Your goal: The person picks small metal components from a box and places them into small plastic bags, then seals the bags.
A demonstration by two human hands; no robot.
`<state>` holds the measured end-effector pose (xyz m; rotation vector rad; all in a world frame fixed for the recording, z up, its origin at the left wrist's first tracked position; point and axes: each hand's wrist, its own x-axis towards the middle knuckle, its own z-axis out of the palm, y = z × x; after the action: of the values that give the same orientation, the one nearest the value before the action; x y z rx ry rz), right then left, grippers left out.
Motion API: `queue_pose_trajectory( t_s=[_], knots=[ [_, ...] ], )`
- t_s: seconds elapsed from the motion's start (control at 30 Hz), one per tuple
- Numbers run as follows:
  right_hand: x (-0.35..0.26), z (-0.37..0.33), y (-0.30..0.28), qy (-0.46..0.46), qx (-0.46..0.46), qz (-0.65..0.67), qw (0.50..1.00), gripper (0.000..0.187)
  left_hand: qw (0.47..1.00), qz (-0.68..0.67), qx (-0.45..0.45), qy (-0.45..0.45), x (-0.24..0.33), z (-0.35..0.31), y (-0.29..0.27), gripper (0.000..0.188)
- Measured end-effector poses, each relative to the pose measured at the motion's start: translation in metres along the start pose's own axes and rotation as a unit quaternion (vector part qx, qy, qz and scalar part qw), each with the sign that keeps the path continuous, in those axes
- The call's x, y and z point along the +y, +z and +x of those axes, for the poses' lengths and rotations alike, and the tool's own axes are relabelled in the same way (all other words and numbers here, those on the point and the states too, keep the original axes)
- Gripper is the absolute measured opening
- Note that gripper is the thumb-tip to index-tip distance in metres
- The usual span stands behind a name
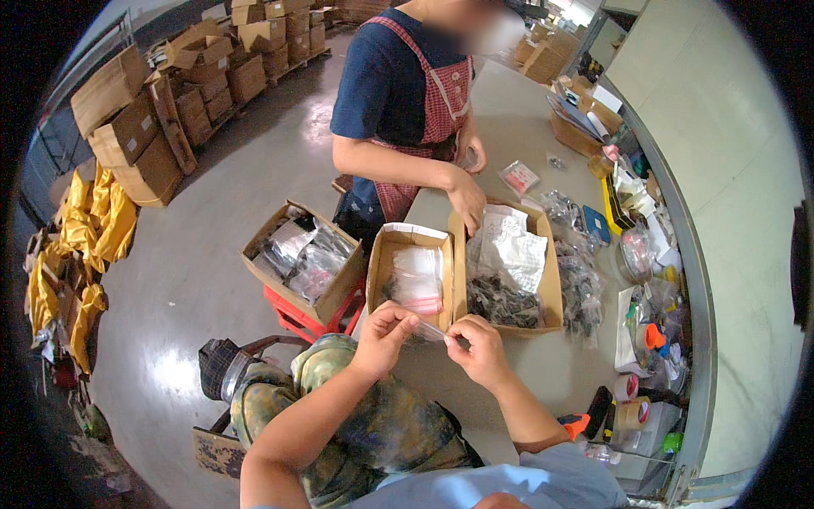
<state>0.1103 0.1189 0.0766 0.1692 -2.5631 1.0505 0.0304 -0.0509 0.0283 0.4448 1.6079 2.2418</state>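
Between my two hands a small clear plastic bag [430,332] is stretched above the table's near edge. My left hand [387,339] pinches one end of it and my right hand [479,346] pinches the other. Just beyond is a cardboard box [374,254] holding a stack of clear zip bags [418,276] with red strips. To its right stands a larger cardboard box [553,293] with small dark parts [502,301] and crumpled white printed paper [513,246]. What the held bag contains, if anything, is too small to tell.
Across the table a person in a checked apron [445,102] reaches one hand [466,202] to the larger box. Left, a box of bagged parts [305,254] rests on a red stool [292,305]. Bags, tape rolls [632,414] and an orange-handled tool [575,424] lie along the right wall.
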Motion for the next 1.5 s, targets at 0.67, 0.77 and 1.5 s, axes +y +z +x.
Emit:
queue_pose_trajectory(
  t_s=[0.67, 0.77, 1.5],
  knots=[
    [0.057, 0.008, -0.079, 0.149, 0.14, -0.076, 0.976, 0.012, 0.997, -0.031, -0.003, -0.071, -0.009, 0.004, 0.007, 0.021],
    [0.047, 0.035, -0.004, 0.046, -0.044, -0.047, 0.997, 0.012, 0.995, -0.035, 0.068, -0.06, -0.012, 0.004, -0.003, 0.02],
    [0.094, 0.074, 0.066, 0.033, -0.248, -0.315, 0.916, 0.024, 0.993, -0.034, 0.071, -0.084, -0.023, 0.016, -0.017, 0.016]
  ],
)
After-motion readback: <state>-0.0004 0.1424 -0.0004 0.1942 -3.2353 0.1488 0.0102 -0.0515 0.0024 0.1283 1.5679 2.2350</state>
